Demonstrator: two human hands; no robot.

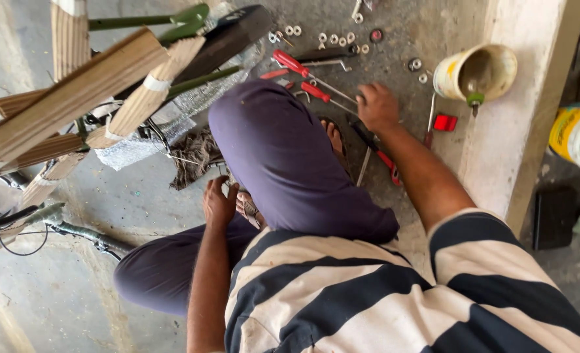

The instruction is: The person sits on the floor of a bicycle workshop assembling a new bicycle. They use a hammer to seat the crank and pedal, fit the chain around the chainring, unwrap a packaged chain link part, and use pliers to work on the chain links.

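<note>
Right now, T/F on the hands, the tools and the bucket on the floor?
1. The right hand reaches among the red-handled screwdrivers on the floor. True.
2. The left hand holds a screwdriver. False: it rests down by the person's foot, with no tool in it.
3. The white bucket lies tipped on its side, its mouth towards the camera. True.
4. The washers are stacked inside the bucket. False: they lie loose on the concrete above the screwdrivers.
5. A small red block lies on the floor near the bucket. True.
</note>
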